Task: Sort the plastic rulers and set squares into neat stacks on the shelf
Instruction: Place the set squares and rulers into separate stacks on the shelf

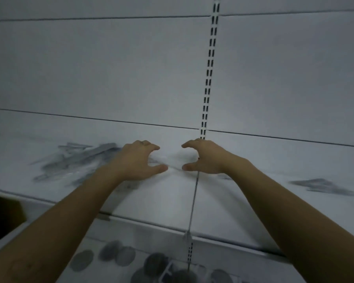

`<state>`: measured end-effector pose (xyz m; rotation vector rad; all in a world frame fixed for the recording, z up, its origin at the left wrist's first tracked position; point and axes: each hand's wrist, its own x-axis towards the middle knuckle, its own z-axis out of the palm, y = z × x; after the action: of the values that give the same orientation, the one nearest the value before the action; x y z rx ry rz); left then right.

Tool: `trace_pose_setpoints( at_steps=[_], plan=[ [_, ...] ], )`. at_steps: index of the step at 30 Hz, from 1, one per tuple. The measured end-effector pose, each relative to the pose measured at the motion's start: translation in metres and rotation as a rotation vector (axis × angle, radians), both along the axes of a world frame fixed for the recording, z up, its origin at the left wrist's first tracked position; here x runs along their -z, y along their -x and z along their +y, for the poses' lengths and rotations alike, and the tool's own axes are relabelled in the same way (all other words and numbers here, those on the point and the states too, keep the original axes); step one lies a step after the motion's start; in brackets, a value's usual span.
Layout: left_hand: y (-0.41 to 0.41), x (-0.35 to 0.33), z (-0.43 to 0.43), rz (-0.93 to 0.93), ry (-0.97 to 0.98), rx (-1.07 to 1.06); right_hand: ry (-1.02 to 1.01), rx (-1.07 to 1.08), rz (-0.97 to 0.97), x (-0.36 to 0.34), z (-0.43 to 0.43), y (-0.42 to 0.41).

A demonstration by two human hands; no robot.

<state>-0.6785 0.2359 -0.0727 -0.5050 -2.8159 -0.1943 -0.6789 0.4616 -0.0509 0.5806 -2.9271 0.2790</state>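
The plastic rulers and set squares (78, 160) lie as a loose grey heap on the white shelf (151, 201), at the left, just beside the left hand (135, 160). A second, smaller heap (323, 186) lies far at the right on the same shelf. All is blurred, so no scale or print on them can be read.

The left hand and the right hand (204, 158) are near the middle of the shelf and face each other. Each has curved fingers and the thumb set apart from them. Between them is a pale smear; I cannot tell if they hold anything.

Behind the right hand a slotted upright (209, 68) goes up the white back panel (90, 68). Below the shelf are dark round things (114, 254), not clear.
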Motion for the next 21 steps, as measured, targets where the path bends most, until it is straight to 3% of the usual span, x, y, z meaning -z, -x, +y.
trace_pose_setpoints(
  at_steps=[7,11,16,21],
  plan=[
    [0.004,0.028,-0.106,-0.096,-0.087,-0.135,-0.142,-0.003,-0.197,0.016,-0.091,0.031],
    [0.015,0.045,-0.131,0.025,-0.154,-0.200,-0.133,0.034,-0.137,0.021,-0.116,0.050],
    [0.022,0.050,-0.130,0.048,-0.150,-0.218,-0.114,0.028,-0.124,0.019,-0.130,0.066],
    [0.027,0.052,-0.135,0.082,-0.238,-0.162,0.061,0.055,-0.047,0.044,-0.137,0.071]
  ],
)
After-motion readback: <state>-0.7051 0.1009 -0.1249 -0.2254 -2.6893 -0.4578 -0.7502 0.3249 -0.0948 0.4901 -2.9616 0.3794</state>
